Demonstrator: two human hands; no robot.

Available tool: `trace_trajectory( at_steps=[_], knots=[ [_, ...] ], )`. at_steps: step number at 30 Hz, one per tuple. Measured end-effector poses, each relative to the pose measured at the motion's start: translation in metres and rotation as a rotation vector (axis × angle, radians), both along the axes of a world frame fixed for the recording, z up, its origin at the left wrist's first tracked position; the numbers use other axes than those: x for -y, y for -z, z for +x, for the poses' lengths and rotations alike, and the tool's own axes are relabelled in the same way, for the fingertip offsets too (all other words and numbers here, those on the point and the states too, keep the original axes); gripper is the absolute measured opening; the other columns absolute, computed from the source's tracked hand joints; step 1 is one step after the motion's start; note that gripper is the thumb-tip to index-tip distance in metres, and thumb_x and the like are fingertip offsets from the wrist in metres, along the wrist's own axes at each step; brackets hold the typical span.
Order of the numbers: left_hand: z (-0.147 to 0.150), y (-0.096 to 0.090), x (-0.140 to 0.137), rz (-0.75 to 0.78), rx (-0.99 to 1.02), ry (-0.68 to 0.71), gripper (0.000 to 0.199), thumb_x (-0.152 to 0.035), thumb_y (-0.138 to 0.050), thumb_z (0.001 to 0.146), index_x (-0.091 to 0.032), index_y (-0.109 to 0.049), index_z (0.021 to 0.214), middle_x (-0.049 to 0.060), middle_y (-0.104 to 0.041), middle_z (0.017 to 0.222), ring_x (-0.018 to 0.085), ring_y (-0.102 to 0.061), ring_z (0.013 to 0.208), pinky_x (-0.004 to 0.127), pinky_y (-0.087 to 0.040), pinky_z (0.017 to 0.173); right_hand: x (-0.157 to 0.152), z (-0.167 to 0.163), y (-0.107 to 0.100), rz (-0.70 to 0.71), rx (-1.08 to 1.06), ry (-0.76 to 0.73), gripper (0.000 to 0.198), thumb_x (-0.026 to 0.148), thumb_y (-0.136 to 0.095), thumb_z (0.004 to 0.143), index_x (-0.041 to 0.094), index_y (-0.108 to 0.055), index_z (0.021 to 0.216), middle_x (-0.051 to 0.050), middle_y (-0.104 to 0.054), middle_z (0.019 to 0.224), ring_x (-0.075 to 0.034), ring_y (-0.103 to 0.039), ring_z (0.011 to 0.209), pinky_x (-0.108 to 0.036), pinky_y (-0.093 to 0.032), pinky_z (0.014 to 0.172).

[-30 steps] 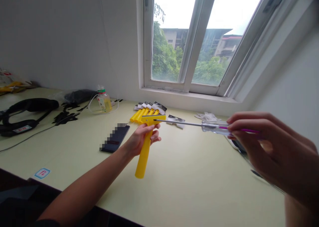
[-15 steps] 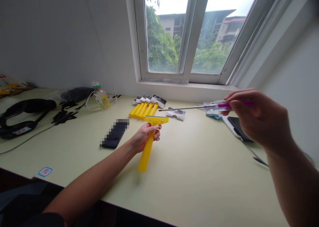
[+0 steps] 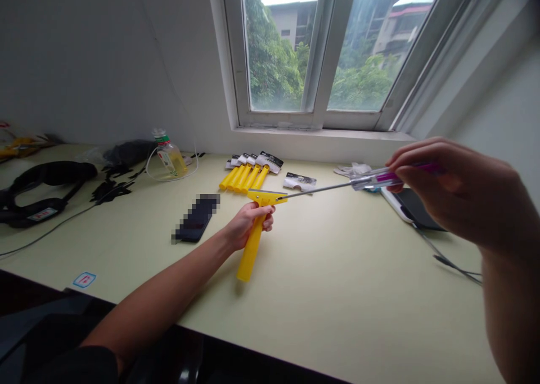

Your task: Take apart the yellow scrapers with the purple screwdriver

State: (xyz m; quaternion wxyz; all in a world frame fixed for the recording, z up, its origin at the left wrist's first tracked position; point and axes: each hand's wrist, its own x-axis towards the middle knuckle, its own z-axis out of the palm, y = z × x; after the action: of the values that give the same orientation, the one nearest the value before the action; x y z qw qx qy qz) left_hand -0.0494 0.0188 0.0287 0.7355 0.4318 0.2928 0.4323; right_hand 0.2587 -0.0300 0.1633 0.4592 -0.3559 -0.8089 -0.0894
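Over table (image 3: 337, 288), left grip (image 3: 251, 224) clasping scraper (image 3: 252, 250), right grip (image 3: 458, 190) pinching screwdriver (image 3: 363, 180), tip (image 3: 278, 198) contact unclear

A bottle (image 3: 171, 159) stands beyond a dark phone (image 3: 197, 222).

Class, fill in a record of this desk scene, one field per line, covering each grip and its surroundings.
Left grip: around the yellow tool
Right grip: holding the screwdriver
Screwdriver tip: at the tool head, right side as seen; contact uncertain
Beyond: row of yellow handles with cards; separate card
Left of tool: phone, bottle
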Motion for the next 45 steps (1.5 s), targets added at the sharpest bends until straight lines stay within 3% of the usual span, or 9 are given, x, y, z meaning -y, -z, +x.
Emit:
trace_trajectory(
  at_steps=[21,31,38,40,43,45],
  knots=[
    [0.0,0.004,-0.001,0.025,-0.093,-0.016,0.024,-0.026,-0.073,0.074,-0.012,-0.057,0.084,0.0,-0.051,0.072,0.008,-0.046,0.057,0.023,-0.036,0.056,0.0,-0.005,0.003,0.045,0.134,0.006,0.008,0.018,-0.066,0.084,0.021,-0.063,0.091,-0.002,-0.068,0.087,-0.012,-0.063,0.07,-0.022,-0.048,0.059],
    [0.009,-0.001,0.006,0.067,-0.179,-0.19,0.026,-0.027,-0.073,0.072,-0.014,-0.053,0.082,-0.002,-0.049,0.067,0.006,-0.044,0.054,0.022,-0.031,0.051,0.022,-0.028,-0.002,0.18,0.244,0.135,0.009,0.019,-0.064,0.086,0.023,-0.062,0.094,0.0,-0.068,0.084,-0.011,-0.059,0.06,-0.023,-0.045,0.057],
    [0.011,-0.005,0.007,0.097,-0.228,-0.313,0.022,-0.025,-0.069,0.075,-0.015,-0.049,0.077,-0.004,-0.045,0.061,0.006,-0.041,0.05,0.021,-0.029,0.049,0.041,-0.043,0.0,0.029,0.374,0.004,0.026,0.022,-0.056,0.089,0.022,-0.057,0.115,-0.012,-0.058,0.116,-0.022,-0.063,0.093,-0.033,-0.053,0.071],
    [0.011,-0.004,0.007,0.121,-0.243,-0.339,0.023,-0.026,-0.069,0.076,-0.016,-0.049,0.076,-0.004,-0.046,0.059,0.006,-0.041,0.05,0.021,-0.029,0.049,0.044,-0.044,0.001,0.046,0.368,0.036,0.026,0.025,-0.055,0.09,0.023,-0.055,0.115,-0.009,-0.063,0.108,-0.021,-0.065,0.084,-0.031,-0.052,0.065],
    [0.011,-0.003,0.007,0.169,-0.286,-0.373,0.022,-0.028,-0.069,0.077,-0.015,-0.051,0.075,-0.003,-0.047,0.057,0.007,-0.041,0.05,0.022,-0.03,0.05,0.042,-0.043,0.004,0.127,0.265,0.229,0.022,0.032,-0.055,0.091,0.024,-0.057,0.112,-0.001,-0.065,0.077,-0.016,-0.058,0.054,-0.029,-0.04,0.044],
    [0.011,-0.002,0.007,0.187,-0.306,-0.398,0.022,-0.028,-0.068,0.077,-0.015,-0.051,0.074,-0.004,-0.047,0.056,0.007,-0.041,0.05,0.022,-0.03,0.05,0.038,-0.042,0.006,0.074,0.221,0.247,0.026,0.034,-0.053,0.092,0.025,-0.055,0.117,-0.001,-0.065,0.078,-0.016,-0.056,0.051,-0.029,-0.038,0.042]
  ],
)
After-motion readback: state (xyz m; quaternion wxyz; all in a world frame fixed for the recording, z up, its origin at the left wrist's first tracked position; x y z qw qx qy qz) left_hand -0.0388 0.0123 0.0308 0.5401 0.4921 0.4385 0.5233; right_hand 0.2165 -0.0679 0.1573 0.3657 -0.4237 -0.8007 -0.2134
